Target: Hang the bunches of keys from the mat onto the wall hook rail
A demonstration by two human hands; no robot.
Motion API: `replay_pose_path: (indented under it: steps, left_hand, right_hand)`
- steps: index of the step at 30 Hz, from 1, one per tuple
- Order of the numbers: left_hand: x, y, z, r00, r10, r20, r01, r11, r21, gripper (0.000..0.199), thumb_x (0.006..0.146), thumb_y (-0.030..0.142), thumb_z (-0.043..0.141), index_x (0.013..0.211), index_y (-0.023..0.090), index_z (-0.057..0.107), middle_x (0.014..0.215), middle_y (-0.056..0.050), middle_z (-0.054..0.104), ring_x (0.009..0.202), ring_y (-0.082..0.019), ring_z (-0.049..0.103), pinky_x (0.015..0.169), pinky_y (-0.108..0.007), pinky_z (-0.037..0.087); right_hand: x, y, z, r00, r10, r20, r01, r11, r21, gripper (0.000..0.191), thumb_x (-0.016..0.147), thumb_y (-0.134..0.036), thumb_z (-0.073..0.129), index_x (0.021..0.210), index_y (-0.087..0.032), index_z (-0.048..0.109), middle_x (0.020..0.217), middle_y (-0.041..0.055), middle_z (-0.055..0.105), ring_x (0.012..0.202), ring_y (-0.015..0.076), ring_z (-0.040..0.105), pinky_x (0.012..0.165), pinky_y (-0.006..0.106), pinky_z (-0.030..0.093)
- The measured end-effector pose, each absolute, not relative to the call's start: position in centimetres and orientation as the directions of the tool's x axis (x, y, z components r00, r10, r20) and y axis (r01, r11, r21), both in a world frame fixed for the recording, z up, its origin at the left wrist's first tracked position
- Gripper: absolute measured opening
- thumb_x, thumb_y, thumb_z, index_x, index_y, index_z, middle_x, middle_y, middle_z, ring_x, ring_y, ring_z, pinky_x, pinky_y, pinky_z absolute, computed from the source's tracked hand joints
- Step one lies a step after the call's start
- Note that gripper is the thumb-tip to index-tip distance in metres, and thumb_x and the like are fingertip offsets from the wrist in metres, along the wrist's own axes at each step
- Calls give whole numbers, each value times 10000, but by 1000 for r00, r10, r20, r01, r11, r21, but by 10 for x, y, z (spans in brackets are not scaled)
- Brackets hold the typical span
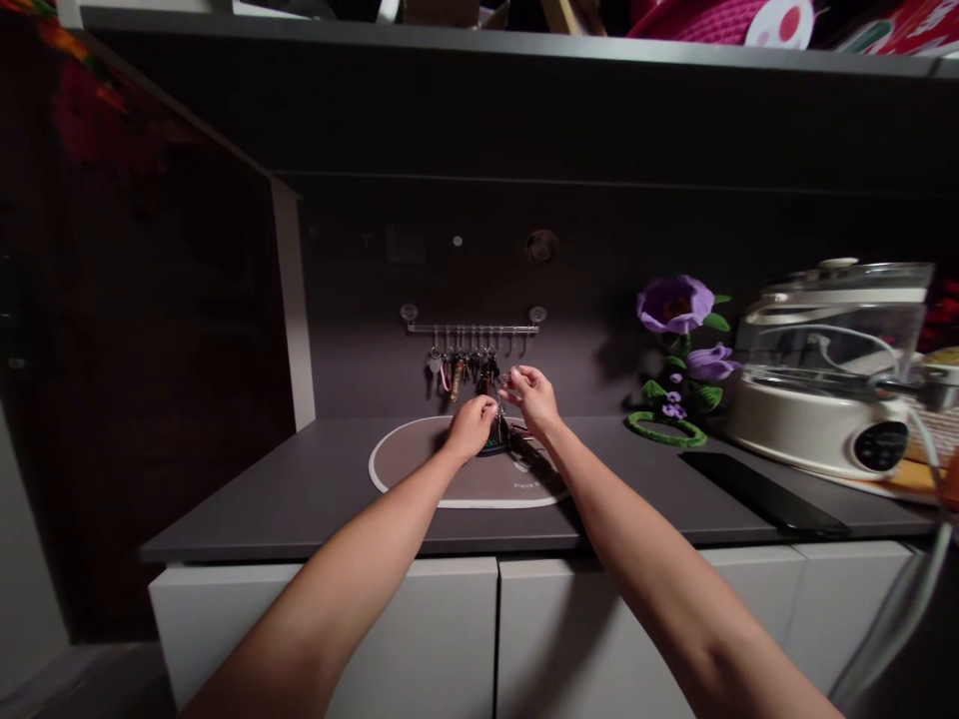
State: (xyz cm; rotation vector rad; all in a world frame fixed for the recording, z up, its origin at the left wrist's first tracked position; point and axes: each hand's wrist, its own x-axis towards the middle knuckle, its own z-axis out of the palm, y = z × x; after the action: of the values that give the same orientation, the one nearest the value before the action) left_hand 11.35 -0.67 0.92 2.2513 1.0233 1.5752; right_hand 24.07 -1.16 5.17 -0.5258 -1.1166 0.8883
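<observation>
In front of the wall rack, my right hand is raised with thumb and fingers pinched on what looks like a small shiny key ring. My left hand is closed just lower and to the left, its fingertips pinched; what they hold is too small to make out. Bright metal bits show between the two hands. Behind them, several keys and a patterned key fob hang from the clear hook rack. A dark object rests on the oval mat, partly covered by my hands.
A purple knitted flower with a green ring base stands to the right on the counter. Near it lie a black flat slab and a white appliance with a cable. A loaded shelf hangs overhead.
</observation>
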Motion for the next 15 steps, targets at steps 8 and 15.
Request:
replay_pose_path:
  steps: [8, 15]
  left_hand:
    - [119, -11, 11, 194, 668, 718, 347, -732, 587, 113, 779, 223, 483, 773, 154, 572, 724, -18, 607, 680, -120, 542, 657, -238, 425]
    - [118, -12, 15, 179, 704, 687, 251, -708, 661, 100, 781, 222, 478, 728, 156, 532, 678, 8, 551, 646, -101, 505, 625, -218, 419]
  right_hand:
    - [242, -10, 51, 138, 857, 496, -506, 491, -709, 251, 655, -267, 706, 783, -190, 505, 682, -29, 600, 642, 79, 584, 651, 251, 543]
    - [242, -12, 53, 84, 858, 508, -574, 458, -679, 154, 738, -216, 636, 774, -191, 489, 733, 0, 647, 668, 97, 622, 695, 274, 551]
